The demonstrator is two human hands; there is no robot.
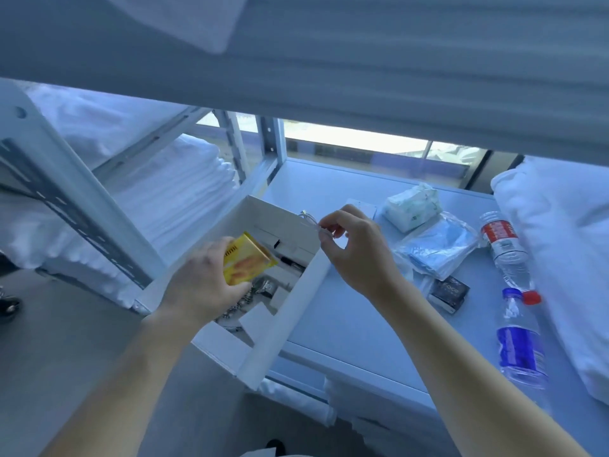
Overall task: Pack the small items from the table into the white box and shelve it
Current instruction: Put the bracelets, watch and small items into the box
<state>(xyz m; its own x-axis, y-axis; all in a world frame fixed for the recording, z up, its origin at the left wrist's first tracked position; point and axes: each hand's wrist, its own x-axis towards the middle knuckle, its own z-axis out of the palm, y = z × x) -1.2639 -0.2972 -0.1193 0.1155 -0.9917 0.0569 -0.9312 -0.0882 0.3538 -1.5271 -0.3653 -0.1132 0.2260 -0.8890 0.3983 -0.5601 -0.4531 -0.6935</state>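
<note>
The white box [290, 311] overhangs the table's [346, 328] left edge, open and part filled. Your left hand [201, 285] grips a yellow packet [247, 262] over it; lower that flat inside. Your right hand [349, 245] pinches a small clear item [321, 229] above the box's far wall. Tissue pack [413, 206], blue bag [438, 245], dark carton [449, 291] and two bottles [519, 338] wait toward the right edge.

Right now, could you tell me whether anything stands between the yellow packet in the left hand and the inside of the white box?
Nothing visible does. The left hand holds the yellow packet right over the open top of the white box; the flaps stand open. Items already lie on the box floor beneath it. The right hand, pinching a small clear item, is off to the side.
</note>
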